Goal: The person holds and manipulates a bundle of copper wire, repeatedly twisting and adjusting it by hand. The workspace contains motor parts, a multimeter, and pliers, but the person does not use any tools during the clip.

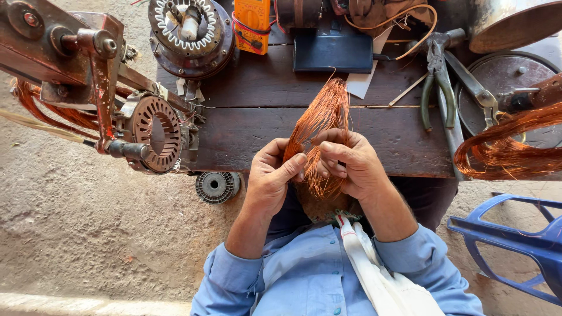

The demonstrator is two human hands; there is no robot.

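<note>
A bundle of thin copper wire [324, 117] stands up between my two hands over the front edge of a dark wooden bench [246, 129]. My left hand [270, 177] pinches the lower left strands between thumb and fingers. My right hand [351, 164] wraps around the bundle from the right, fingers curled over the strands. The wire's lower end hangs down toward my lap, partly hidden by both hands.
A round slotted motor stator [154, 133] sits clamped on a rusty winding machine [70, 52] at left. A second stator [190, 29], an orange meter [252, 23], a dark flat box [332, 51] and pliers [438, 76] lie at the back. Another copper coil [503, 149] and a blue plastic chair [515, 234] are on the right.
</note>
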